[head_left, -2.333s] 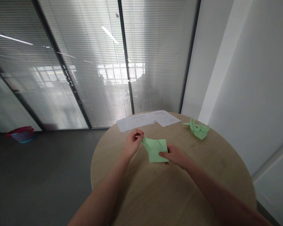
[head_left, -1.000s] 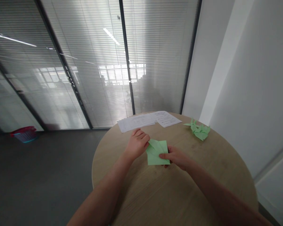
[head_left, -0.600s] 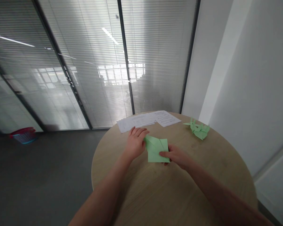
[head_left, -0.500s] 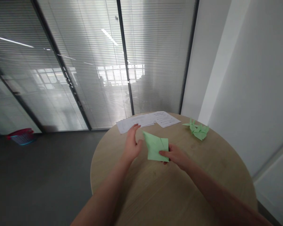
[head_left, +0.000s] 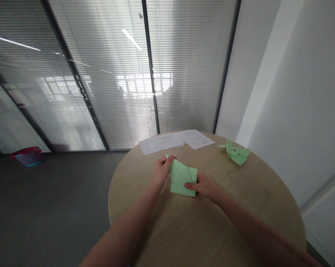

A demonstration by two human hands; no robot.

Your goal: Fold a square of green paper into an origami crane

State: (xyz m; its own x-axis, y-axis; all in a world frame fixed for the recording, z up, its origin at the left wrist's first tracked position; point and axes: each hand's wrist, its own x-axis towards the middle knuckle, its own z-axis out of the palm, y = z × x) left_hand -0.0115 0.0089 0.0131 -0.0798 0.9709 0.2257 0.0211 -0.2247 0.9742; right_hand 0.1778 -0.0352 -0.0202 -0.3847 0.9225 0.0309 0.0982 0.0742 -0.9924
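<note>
Head view: a round wooden table [head_left: 209,233] fills the low middle part.
Left hand [head_left: 162,168]: it pinches the top left corner of the green paper [head_left: 180,177], with the thumb in front.
Right hand [head_left: 207,186]: it grips the low right side of the paper, thumb in front, some fingers hidden behind.
Where the paper is: held up over the table, between the hands, with fold lines on it and the left corner poking up.
Folded green shapes [head_left: 238,155]: they lie close together on the table, far off to the right.
White sheets [head_left: 161,142]: they lie flat near the far edge, partly over each other, with print on them.
Basket [head_left: 28,157]: red and blue, on the gray floor [head_left: 72,204] at the left.
Blinds [head_left: 117,111]: thin stripes behind the table.
</note>
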